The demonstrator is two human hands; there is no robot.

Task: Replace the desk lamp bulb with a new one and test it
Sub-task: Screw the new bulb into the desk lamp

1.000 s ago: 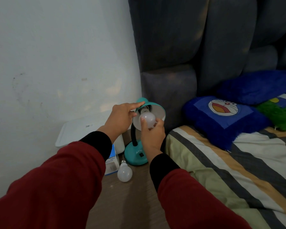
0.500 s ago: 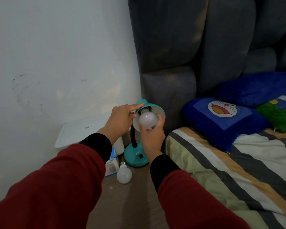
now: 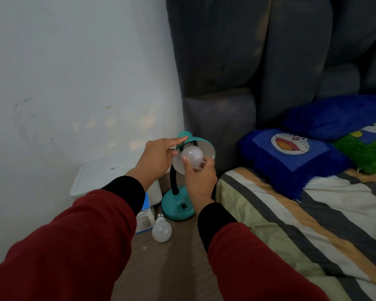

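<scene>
Bulb [image 3: 192, 157] sits in my right hand [image 3: 199, 178], fingertips pinching its globe, neck aimed at eleven o'clock into the shade [image 3: 195, 156]. Left hand [image 3: 159, 156] braces the shade's top, fingers spread flat. Spare bulb [image 3: 161, 230] lies at six o'clock by the base [image 3: 177, 208].
</scene>
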